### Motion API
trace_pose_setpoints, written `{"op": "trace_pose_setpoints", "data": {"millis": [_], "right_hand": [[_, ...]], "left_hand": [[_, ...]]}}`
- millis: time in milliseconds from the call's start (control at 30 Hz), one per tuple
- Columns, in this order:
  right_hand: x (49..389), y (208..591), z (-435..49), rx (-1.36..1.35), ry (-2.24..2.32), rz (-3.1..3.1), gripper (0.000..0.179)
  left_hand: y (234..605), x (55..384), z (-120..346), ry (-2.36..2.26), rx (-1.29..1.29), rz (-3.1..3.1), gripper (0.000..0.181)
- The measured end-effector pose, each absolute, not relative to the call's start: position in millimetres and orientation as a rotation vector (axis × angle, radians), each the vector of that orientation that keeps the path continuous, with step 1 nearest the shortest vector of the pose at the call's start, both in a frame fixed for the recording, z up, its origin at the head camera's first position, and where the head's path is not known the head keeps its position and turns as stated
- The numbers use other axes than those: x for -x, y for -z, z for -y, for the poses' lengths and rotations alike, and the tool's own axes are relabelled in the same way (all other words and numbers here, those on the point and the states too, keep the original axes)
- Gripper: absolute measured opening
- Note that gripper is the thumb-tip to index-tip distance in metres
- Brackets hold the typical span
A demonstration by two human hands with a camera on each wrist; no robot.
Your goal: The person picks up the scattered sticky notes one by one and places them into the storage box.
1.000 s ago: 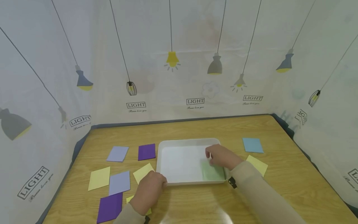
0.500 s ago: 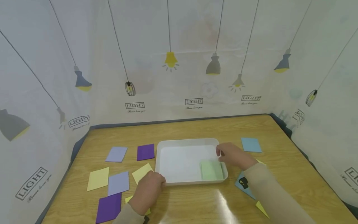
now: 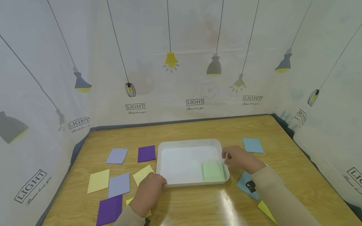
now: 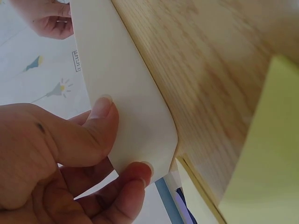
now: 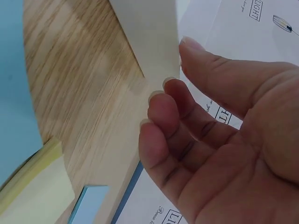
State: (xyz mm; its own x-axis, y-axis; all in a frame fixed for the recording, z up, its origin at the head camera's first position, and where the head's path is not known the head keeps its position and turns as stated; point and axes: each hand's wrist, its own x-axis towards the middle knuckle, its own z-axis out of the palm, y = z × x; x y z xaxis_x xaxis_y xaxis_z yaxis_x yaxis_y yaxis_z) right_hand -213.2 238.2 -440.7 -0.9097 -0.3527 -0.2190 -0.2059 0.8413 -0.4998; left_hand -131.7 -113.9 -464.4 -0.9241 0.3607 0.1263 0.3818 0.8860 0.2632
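Note:
A shallow white tray (image 3: 183, 184) lies on the table. My left hand (image 3: 150, 191) grips its near left corner; in the left wrist view the thumb (image 4: 100, 121) presses the outer wall. At the right rim, my right hand (image 3: 237, 157) has its fingers curled, thumb and fingertips at the tray's edge. The right wrist view shows the thumb (image 5: 210, 70) by the rim and the other fingers (image 5: 161, 116) near the outer wall. Pale green sticky notes (image 3: 212, 171) lie inside the tray's near right corner, apart from both hands.
Left of the tray are lavender notes (image 3: 119, 185), purple notes (image 3: 109, 209) and yellow notes (image 3: 98, 181). To the right lie blue notes (image 3: 253, 145) and a yellow one (image 3: 267, 212) partly under the sleeve. A printed cloth (image 3: 169, 81) stands around the table.
My right hand has left the green notes and moved right to the tray's right rim, uncovering them. A blue note beside the right sleeve has come into sight. My left hand stays at its corner.

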Motion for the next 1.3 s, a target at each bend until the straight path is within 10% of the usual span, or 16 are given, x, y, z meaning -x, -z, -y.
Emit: {"op": "trace_pose_setpoints", "data": {"millis": [1300], "right_hand": [[176,467,-285,0.65,0.611,-2.609,0.025]], "left_hand": [[466,132,115,0.441,0.587,2.99,0.04]]}}
